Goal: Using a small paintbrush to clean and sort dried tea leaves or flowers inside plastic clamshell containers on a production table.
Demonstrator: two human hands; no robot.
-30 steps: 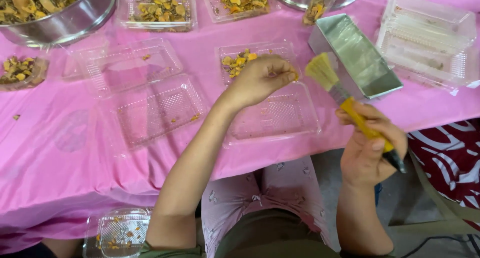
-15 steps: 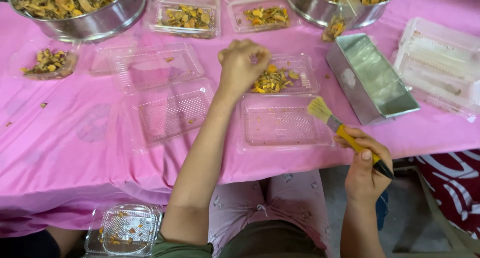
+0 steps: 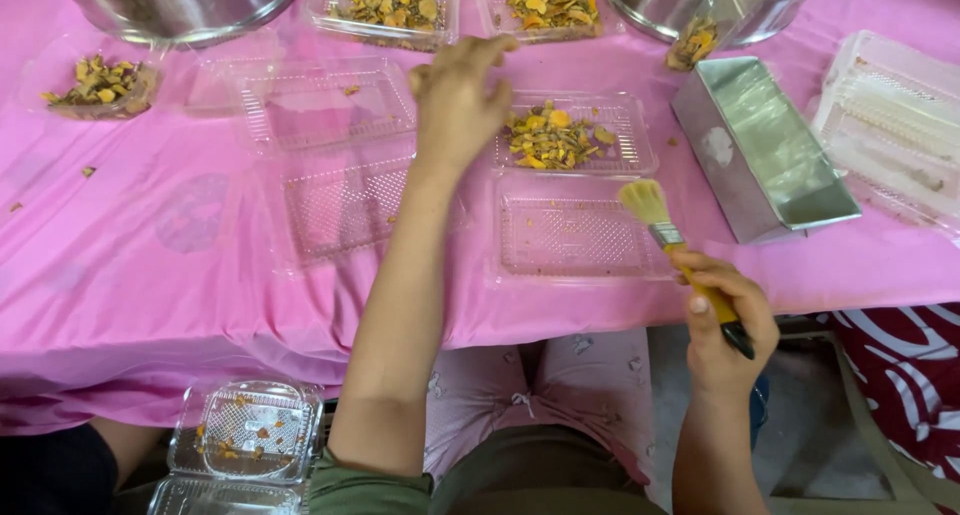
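My right hand (image 3: 726, 325) grips a brush with a yellow handle and pale bristles (image 3: 648, 204), bristles up, over the near right edge of an open clear clamshell box (image 3: 580, 237). The far half of that box (image 3: 625, 153) holds yellow and brown dried pieces. My left hand (image 3: 455, 100) reaches out over the pink tablecloth (image 3: 120, 245), fingers loosely curled and apart, hovering just left of the filled half. I see nothing in it.
Two more open clear boxes (image 3: 330, 105) lie left of my arm. Filled trays (image 3: 385, 3) and steel bowls (image 3: 180, 5) line the far edge. A steel loaf tin (image 3: 765, 145) and stacked clear lids (image 3: 890, 115) sit right. Another box (image 3: 245, 430) rests below the table.
My left hand has drawn left off the filled half of the box and now hovers beside it. The brush has shifted up and left, closer to the box.
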